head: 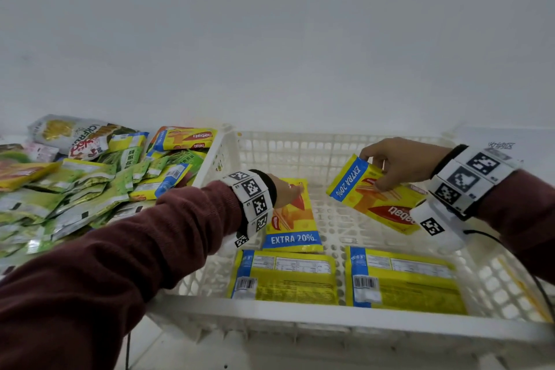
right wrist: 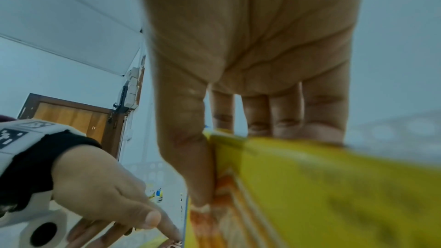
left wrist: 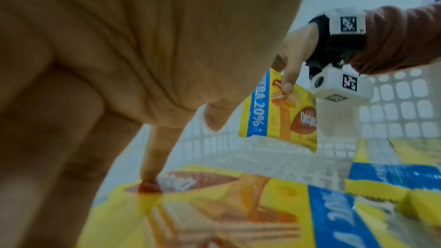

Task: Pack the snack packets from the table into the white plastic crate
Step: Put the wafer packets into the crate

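The white plastic crate [head: 300, 321] fills the centre and right of the head view. My left hand [head: 285, 192] reaches in, and its straight fingertips [left wrist: 149, 180] press on a yellow wafer packet [head: 295, 219] lying face up on the crate floor. Above the crate's right half, my right hand [head: 390, 165] pinches a second yellow wafer packet [head: 375, 201] by its upper edge, tilted, thumb in front and fingers behind [right wrist: 250, 120]. Two more yellow packets lie face down near the front wall, one on the left [head: 285, 276] and one on the right [head: 402, 279].
A pile of green and yellow snack packets [head: 75, 189] covers the table left of the crate, right up to its left wall. A white wall stands close behind. A paper label [head: 504, 144] lies beyond the crate's right corner. A black cable [head: 534, 279] hangs from my right wrist.
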Demonstrator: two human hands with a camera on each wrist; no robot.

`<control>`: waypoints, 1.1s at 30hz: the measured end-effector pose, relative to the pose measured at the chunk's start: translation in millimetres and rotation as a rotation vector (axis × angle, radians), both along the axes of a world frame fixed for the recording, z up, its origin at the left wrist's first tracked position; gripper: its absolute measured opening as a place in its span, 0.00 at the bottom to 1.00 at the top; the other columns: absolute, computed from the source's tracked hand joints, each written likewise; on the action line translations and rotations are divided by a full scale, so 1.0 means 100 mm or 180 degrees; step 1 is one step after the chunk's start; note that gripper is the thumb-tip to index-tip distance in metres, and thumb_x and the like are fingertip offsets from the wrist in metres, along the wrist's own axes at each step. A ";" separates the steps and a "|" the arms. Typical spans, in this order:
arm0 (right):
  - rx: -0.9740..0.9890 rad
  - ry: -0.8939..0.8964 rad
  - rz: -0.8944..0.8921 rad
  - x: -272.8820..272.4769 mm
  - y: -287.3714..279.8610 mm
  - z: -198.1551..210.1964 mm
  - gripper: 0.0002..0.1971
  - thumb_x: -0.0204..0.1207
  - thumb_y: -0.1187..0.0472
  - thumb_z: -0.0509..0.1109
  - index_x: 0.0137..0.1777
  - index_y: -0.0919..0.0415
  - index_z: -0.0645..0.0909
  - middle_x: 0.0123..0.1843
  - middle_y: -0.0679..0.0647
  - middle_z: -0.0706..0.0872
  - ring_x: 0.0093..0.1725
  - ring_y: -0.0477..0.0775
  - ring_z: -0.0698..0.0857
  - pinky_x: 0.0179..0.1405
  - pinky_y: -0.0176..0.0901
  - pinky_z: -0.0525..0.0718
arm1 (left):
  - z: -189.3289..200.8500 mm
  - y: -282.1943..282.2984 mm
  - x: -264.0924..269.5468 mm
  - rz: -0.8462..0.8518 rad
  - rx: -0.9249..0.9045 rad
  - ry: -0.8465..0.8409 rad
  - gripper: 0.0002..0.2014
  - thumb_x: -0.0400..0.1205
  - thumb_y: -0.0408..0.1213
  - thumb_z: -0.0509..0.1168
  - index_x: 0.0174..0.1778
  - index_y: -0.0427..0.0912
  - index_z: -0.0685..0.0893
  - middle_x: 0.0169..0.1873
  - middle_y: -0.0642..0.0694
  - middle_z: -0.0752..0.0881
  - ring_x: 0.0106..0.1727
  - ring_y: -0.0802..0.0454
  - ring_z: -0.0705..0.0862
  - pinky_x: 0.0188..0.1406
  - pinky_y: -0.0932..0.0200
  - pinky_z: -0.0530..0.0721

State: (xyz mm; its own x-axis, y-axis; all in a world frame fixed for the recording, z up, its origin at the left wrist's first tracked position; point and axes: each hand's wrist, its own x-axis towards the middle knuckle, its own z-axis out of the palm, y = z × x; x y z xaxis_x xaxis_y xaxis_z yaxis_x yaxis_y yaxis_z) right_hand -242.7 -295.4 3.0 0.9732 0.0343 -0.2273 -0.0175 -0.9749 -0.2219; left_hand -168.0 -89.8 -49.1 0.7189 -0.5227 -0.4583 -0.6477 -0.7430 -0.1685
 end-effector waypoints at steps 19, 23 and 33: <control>0.1485 -0.0947 -0.0585 -0.08 -0.09 0.06 0.35 0.69 0.73 0.74 0.70 0.46 0.63 0.43 0.62 0.83 0.31 0.57 0.81 0.35 0.51 0.86 | 0.00 -0.06 -0.09 -0.0798 0.0898 -0.0811 0.46 0.71 0.60 0.69 0.78 0.40 0.56 0.71 0.38 0.71 0.72 0.38 0.71 0.75 0.33 0.57; 0.1975 -0.0629 -0.1266 -0.08 -0.13 -0.29 0.26 0.70 0.77 0.68 0.60 0.55 0.62 0.29 0.61 0.75 0.15 0.49 0.75 0.18 0.43 0.80 | 0.01 0.02 0.04 -0.0241 0.0572 -0.0659 0.41 0.68 0.61 0.70 0.70 0.40 0.65 0.50 0.44 0.80 0.52 0.42 0.81 0.51 0.50 0.78; -0.1740 0.0135 -0.0415 -0.12 0.12 -0.19 0.43 0.67 0.56 0.76 0.79 0.49 0.55 0.73 0.61 0.66 0.68 0.61 0.75 0.56 0.49 0.78 | 0.05 0.04 0.15 0.0095 0.0327 -0.0335 0.31 0.69 0.56 0.72 0.64 0.42 0.75 0.47 0.46 0.79 0.47 0.46 0.81 0.43 0.55 0.79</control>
